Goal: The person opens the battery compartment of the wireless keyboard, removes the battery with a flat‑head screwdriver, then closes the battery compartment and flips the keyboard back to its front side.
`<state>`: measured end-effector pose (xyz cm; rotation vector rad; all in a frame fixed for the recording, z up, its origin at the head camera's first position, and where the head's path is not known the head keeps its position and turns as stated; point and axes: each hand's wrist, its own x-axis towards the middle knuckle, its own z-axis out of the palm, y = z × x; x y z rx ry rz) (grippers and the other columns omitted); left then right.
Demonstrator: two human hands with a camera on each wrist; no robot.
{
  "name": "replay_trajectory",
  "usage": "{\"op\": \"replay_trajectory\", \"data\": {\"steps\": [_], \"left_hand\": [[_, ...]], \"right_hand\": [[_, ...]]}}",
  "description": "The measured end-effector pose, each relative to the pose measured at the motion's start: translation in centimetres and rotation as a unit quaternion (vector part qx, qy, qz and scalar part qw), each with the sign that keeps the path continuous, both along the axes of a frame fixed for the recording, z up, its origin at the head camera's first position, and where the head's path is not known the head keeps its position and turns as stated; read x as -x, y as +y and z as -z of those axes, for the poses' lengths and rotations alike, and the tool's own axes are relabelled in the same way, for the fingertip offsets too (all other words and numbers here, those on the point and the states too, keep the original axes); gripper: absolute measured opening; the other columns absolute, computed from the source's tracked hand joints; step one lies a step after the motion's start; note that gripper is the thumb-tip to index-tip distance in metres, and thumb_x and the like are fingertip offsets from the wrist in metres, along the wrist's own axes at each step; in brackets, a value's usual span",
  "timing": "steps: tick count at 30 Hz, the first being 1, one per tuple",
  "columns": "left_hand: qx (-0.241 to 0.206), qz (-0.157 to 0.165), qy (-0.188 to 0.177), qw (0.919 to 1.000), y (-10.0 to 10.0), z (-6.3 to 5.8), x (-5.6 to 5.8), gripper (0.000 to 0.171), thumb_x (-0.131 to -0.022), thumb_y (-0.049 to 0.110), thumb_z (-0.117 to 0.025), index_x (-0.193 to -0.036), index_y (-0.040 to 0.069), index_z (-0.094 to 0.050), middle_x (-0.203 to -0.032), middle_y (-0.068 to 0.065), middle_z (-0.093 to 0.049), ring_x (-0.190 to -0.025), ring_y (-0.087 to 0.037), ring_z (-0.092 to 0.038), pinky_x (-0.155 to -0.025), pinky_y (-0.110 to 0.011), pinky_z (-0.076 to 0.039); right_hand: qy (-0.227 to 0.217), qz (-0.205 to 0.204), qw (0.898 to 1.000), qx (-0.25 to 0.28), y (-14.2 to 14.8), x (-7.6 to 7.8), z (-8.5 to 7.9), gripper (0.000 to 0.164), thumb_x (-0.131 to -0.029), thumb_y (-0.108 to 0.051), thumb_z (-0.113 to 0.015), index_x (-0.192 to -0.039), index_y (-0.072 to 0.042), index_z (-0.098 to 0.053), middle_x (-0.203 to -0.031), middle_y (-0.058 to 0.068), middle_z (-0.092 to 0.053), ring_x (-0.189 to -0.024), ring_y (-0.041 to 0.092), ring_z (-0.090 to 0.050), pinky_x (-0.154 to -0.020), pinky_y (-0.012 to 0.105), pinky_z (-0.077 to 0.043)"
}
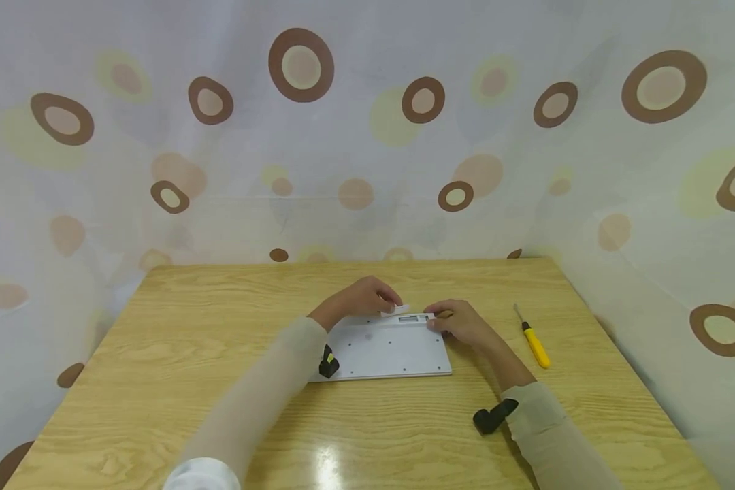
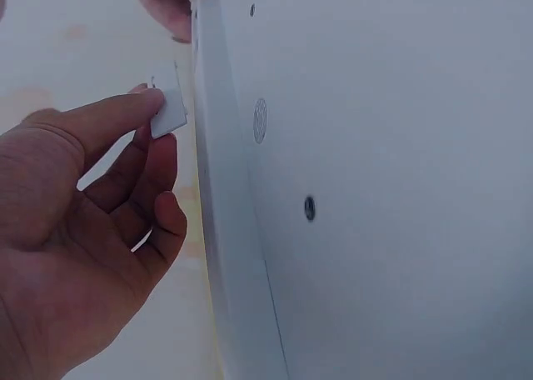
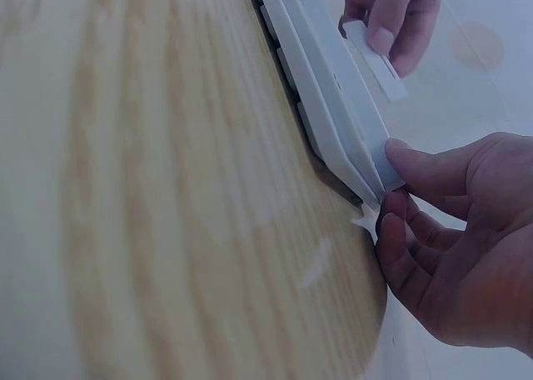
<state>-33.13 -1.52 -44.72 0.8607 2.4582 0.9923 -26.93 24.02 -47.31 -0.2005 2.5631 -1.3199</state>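
Observation:
A white keyboard (image 1: 386,355) lies with its underside up on the table, small dark screw holes dotted over it. Along its far edge an uncovered battery compartment (image 1: 408,318) shows. Just above that edge, my left hand (image 1: 367,297) pinches a small white battery cover (image 2: 171,109) between thumb and fingers, apart from the keyboard. At the far right corner, my right hand (image 1: 463,324) grips the keyboard's edge, thumb on the underside and fingers curled beneath, as the right wrist view shows. Keys peek out below the keyboard's side in that view.
A screwdriver (image 1: 535,347) with a yellow handle lies to the right of my right hand, its shaft pointing away. The wooden table (image 1: 177,381) ends at a patterned curtain (image 1: 355,136) behind and at both sides.

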Motion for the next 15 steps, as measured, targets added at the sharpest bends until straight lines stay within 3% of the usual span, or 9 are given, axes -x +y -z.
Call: {"op": "replay_trajectory", "data": {"steps": [9,15], "left_hand": [[0.016,0.029,0.005,0.9994,2.6,0.1,-0.2,0.022,-0.099,0.016,-0.064,-0.118,0.015,-0.076,-0.117,0.0,-0.074,-0.101,-0.011,-0.065,-0.09,-0.029,-0.052],[0.014,0.032,-0.005,0.9994,3.4,0.3,-0.3,0.021,-0.099,0.015,-0.064,-0.116,0.015,-0.077,-0.117,0.001,-0.074,-0.101,-0.009,-0.065,-0.091,-0.029,-0.051]], "right_hand": [[-0.001,-0.001,1.0,-0.007,0.1,0.1,0.1,0.036,-0.096,-0.015,-0.067,-0.13,-0.003,-0.065,-0.127,0.02,-0.063,-0.094,0.022,-0.063,-0.076,0.031,-0.053],[-0.003,0.001,1.0,-0.007,0.3,0.1,0.1,0.037,-0.097,-0.015,-0.066,-0.132,-0.003,-0.065,-0.128,0.02,-0.063,-0.096,0.022,-0.064,-0.079,0.033,-0.054]]}}
